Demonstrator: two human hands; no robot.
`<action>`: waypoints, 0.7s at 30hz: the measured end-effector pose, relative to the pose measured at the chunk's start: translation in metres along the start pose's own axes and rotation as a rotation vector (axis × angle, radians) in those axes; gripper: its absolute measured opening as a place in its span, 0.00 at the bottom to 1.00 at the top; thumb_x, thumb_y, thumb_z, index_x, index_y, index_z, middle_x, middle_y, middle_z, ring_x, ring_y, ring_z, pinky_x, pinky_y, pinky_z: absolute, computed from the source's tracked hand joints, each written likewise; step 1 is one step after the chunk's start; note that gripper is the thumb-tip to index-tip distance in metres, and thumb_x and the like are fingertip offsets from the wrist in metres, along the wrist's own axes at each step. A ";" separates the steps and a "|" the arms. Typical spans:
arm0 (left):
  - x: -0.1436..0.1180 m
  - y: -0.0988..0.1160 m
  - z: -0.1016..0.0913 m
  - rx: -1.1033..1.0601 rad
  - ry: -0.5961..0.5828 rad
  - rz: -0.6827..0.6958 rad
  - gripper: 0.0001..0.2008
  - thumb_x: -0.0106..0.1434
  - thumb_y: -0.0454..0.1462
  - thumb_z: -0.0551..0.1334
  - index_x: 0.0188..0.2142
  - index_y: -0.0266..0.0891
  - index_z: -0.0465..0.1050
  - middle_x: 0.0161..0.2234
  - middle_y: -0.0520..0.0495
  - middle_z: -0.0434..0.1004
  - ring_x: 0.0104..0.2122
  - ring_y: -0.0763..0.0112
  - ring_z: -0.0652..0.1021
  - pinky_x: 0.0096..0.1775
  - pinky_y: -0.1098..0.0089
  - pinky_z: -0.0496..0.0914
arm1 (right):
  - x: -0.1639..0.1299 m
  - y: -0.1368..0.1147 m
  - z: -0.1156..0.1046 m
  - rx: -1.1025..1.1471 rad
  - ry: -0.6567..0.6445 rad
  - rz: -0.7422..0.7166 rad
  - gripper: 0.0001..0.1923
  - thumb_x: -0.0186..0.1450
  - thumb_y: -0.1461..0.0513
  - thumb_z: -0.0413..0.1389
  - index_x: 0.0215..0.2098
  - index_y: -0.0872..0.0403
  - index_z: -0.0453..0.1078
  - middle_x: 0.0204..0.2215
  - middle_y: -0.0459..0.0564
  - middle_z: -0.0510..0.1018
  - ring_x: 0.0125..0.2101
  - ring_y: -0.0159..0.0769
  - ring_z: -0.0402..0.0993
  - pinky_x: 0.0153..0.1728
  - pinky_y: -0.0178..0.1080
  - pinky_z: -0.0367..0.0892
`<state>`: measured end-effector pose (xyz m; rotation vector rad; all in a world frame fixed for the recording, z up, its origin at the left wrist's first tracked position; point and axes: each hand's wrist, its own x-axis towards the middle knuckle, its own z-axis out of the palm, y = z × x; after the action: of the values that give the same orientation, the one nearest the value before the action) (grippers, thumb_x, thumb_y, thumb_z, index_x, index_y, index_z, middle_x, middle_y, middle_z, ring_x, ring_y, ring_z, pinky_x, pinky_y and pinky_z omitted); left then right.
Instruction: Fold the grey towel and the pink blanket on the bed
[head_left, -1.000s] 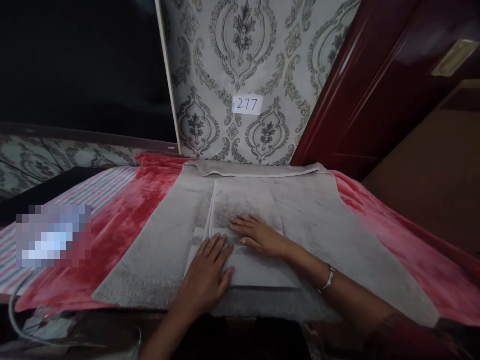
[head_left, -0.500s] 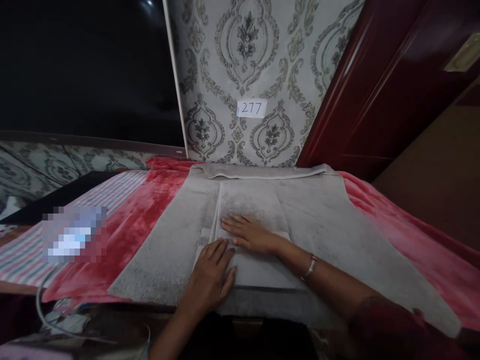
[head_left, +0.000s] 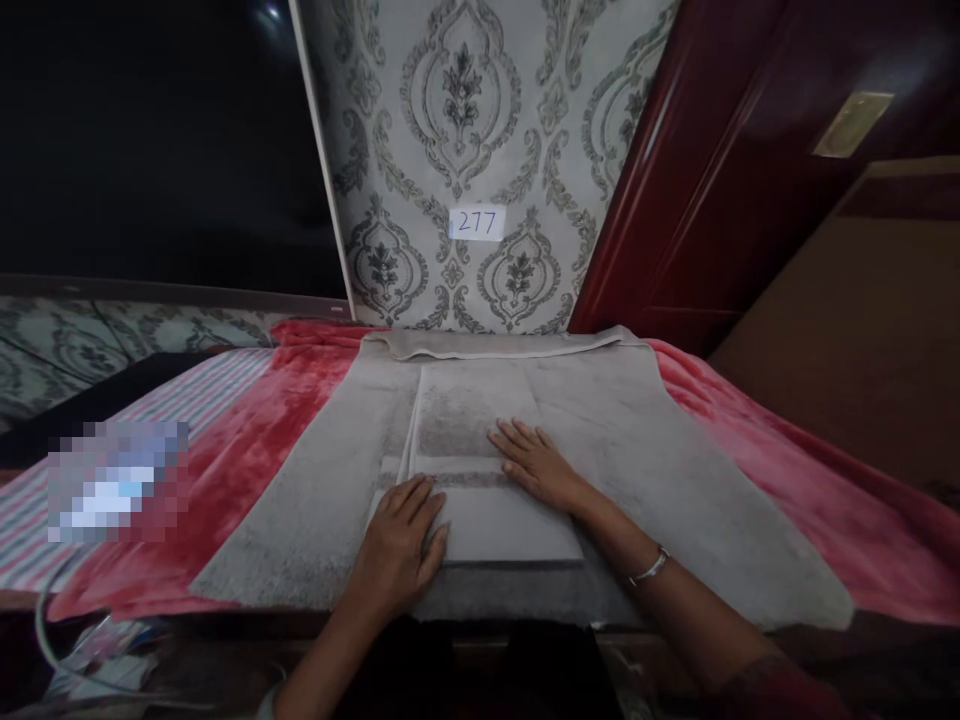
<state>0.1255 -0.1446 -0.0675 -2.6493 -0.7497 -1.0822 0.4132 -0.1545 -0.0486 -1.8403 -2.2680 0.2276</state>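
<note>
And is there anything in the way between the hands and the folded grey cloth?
No, nothing that I can see. The left hand rests right on the near left part of the folded grey cloth, and the right hand lies on its right side.

The folded cloth at centre frame is pale grey, crossed by a lighter band. The spread cloth around it is mottled grey. The blanket at left and right is red to pink. The striped cloth at far left shows white, pink and blue-grey lines. The wallpaper at top centre carries grey medallions; its label is white with blue digits.
</note>
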 end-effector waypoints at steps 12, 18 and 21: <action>-0.022 -0.055 -0.028 -0.175 -0.116 -0.237 0.18 0.68 0.44 0.56 0.52 0.42 0.76 0.56 0.41 0.76 0.56 0.57 0.76 0.55 0.55 0.72 | -0.088 0.004 0.040 0.519 0.439 0.144 0.30 0.73 0.47 0.42 0.69 0.49 0.57 0.69 0.54 0.56 0.68 0.42 0.52 0.66 0.53 0.52; -0.020 -0.071 -0.038 -0.410 -0.253 -0.477 0.23 0.64 0.46 0.57 0.56 0.43 0.74 0.51 0.42 0.80 0.50 0.58 0.79 0.54 0.57 0.72 | -0.099 -0.004 0.048 0.445 0.571 0.179 0.25 0.73 0.50 0.46 0.65 0.47 0.64 0.66 0.54 0.64 0.65 0.44 0.59 0.64 0.56 0.57; -0.011 -0.063 -0.038 -0.573 -0.213 -0.786 0.34 0.59 0.50 0.62 0.63 0.40 0.66 0.48 0.40 0.80 0.45 0.57 0.79 0.50 0.57 0.72 | -0.095 -0.026 0.044 0.277 0.619 0.137 0.25 0.73 0.53 0.47 0.66 0.48 0.63 0.67 0.55 0.61 0.67 0.46 0.55 0.65 0.58 0.55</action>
<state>0.0635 -0.1084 -0.0492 -3.0273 -1.8831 -1.3415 0.3960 -0.2518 -0.0913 -1.6308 -1.6095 -0.0133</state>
